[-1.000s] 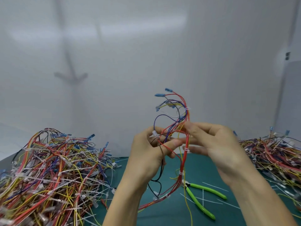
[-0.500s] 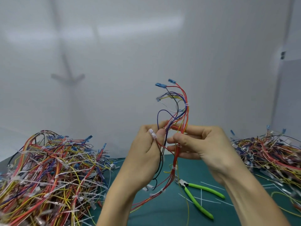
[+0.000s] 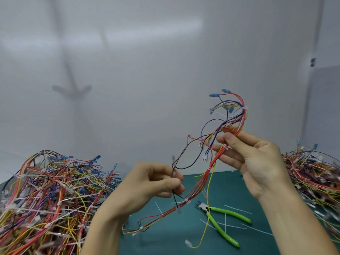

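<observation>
The right hand point(image 3: 257, 162) is raised, palm toward the camera, with the harness point(image 3: 208, 169) pinched between its thumb and curled fingers. Above that hand the wires fan out and bend to its left, ending in blue terminals point(image 3: 214, 95). Below it the red strands run down and leftward, bound by white ties, past the left hand point(image 3: 152, 183) and on toward the table point(image 3: 165, 242). A small white plug point(image 3: 204, 158) dangles just left of the right hand's fingers.

The left hand sits lower and apart from the right, its fingers curled, thumb and fingertips pinching a black wire point(image 3: 175, 198) of the harness. This wire loops up between the two hands and also drops from under the left hand to join the red strands. One yellow wire point(image 3: 207, 199) hangs free under the right hand, down to the table.

Green-handled cutters point(image 3: 228, 212) lie on the table below the right hand, among white tie offcuts point(image 3: 237, 208). A heap point(image 3: 51, 196) of harnesses lies left of the left hand, and a second heap point(image 3: 312, 173) lies right of the right hand.
</observation>
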The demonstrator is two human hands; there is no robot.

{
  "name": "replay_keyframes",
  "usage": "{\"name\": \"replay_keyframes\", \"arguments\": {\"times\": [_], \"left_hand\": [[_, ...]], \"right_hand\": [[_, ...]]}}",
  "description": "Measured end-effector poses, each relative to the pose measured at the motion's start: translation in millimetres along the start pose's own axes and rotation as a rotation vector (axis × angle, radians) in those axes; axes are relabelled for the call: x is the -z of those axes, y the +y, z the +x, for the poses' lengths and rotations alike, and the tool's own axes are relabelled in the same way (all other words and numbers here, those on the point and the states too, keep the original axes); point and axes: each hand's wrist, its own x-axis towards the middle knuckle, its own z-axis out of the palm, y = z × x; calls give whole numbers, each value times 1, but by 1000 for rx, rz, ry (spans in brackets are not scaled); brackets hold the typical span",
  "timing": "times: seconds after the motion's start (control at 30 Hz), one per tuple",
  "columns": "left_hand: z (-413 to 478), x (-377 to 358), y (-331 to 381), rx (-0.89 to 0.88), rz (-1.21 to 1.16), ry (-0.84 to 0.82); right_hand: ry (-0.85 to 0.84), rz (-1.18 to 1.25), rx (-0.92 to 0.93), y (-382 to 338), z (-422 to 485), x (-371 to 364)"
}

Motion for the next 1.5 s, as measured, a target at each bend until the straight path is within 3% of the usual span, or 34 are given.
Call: {"name": "replay_keyframes", "arguments": {"times": [0.23,0.43,0.53,0.6,0.77,1.17,1.5], "left_hand": [[7,-2,-4,-19,-19,155],[10,-8,-17,156,301,-181],[13,-12,-22,183,575,-159],[14,-12,-24,200,594,-108],[13,-7,-26,239,319,41],[13,-6,-12,49,-299,328],[17,-15,-1,-38,-541,510]], "right_hand": [[-15,47,-33,0,1,1],[-32,64,-15,-1,2,1],[-27,69,-1,-3,2,3],[-24,79,4,-5,3,4],[7,135,1,-6,5,7],[47,264,-46,-2,9,12],[30,278,-54,3,6,3]]}}
